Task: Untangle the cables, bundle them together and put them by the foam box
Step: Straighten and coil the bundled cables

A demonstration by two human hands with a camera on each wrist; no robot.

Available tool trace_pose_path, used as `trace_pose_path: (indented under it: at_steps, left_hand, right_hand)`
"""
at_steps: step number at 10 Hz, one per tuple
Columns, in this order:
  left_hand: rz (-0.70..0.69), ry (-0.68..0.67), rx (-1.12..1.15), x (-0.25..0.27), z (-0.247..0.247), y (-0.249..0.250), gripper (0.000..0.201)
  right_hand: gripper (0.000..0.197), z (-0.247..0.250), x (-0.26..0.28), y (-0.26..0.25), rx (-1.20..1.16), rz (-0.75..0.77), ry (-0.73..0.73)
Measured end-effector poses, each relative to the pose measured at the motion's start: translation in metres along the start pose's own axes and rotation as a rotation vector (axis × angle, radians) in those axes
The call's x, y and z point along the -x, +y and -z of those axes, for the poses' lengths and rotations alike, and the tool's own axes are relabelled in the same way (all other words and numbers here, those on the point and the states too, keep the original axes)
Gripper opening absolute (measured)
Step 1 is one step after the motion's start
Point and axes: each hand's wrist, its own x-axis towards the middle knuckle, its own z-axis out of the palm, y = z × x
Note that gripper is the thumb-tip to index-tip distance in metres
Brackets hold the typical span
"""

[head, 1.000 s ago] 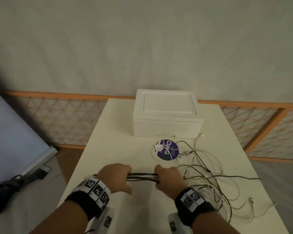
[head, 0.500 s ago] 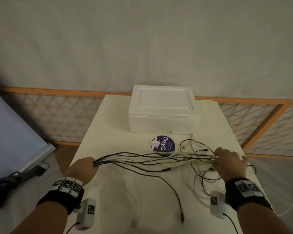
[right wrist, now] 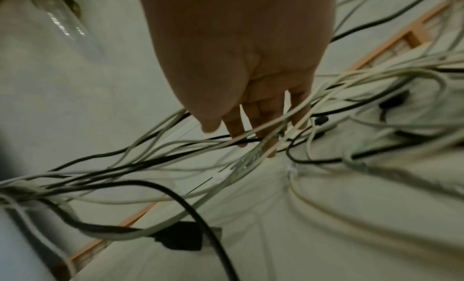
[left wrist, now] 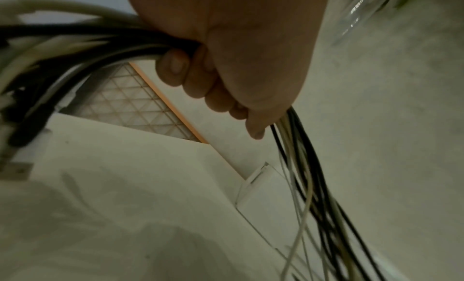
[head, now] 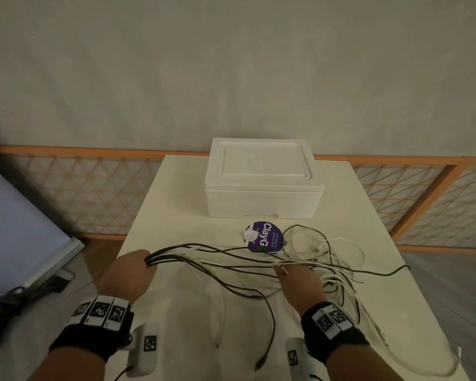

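A: Where are the cables at this moment?

B: They lie across the lower middle of the head frame, on the pale counter. One end is gathered in the left hand, at the lower left. From there the black and white strands fan out to the right and finish in a loose tangle at the right side of the frame.

A: How do the fingers of the left hand look?

B: In the left wrist view the fingers are curled tightly around the bundle. The strands go into the fist at the upper left and hang out under it at the lower right.

A: And the right hand?

B: It is just right of the centre, over the strands. In the right wrist view its fingers are straight, slightly spread, and pushed among the strands. They do not close on any of them.

A: Where is the foam box?

B: It stands above the centre, at the far end of the counter, with its lid on. The cables are near it but do not touch it. A round purple lid lies just in front of the box, and some strands pass over its lower edge.
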Motion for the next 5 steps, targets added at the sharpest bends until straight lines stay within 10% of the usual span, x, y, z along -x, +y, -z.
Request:
trace_pose_path:
  at_steps: [1,3,5]
  left_hand:
    - [0.091,0.065,0.059,-0.001,0.01,-0.003,0.024]
    - [0.171,0.084,0.068,-0.005,0.021,0.001,0.029]
    - [0.111,0.071,0.045,-0.019,0.021,0.0,0.038]
  right_hand:
    - [0.036,-0.003,0.0,0.014,-0.023,-0.102,-0.019]
    - [0.099,0.019,0.0,0.037,-0.18,-0.111,-0.035]
    - [0.084,0.076,0.008,0.051,-0.063,-0.1,0.359]
